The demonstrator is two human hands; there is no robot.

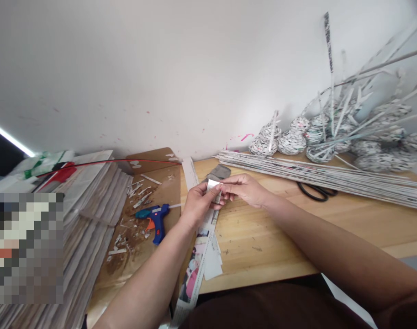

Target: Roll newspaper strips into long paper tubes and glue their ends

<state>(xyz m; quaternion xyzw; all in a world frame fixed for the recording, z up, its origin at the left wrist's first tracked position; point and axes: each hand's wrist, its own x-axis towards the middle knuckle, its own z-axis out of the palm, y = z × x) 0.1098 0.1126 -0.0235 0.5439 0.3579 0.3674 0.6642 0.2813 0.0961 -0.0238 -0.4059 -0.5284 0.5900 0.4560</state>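
My left hand [198, 204] grips a small folded piece of printed paper [213, 188] between thumb and fingers. From the other side my right hand [244, 189] pinches the same paper at its edge, so both hands meet over the table. Beneath them runs a long newspaper strip [197, 256], reaching down to the table's front edge. White paper pieces [213, 265] lie beside it. Just behind my hands sits a grey cloth-like item [219, 172]. A blue glue gun [156, 219] with an orange trigger lies left of my left hand.
Stacked newspapers [102, 214] fill the left side, near cardboard [169, 183] littered with scraps. A bundle of rolled paper sticks [314, 176] crosses the back right, over black-handled scissors [314, 194]. Several woven paper forms [292, 139] with upright sticks stand against the wall [194, 68].
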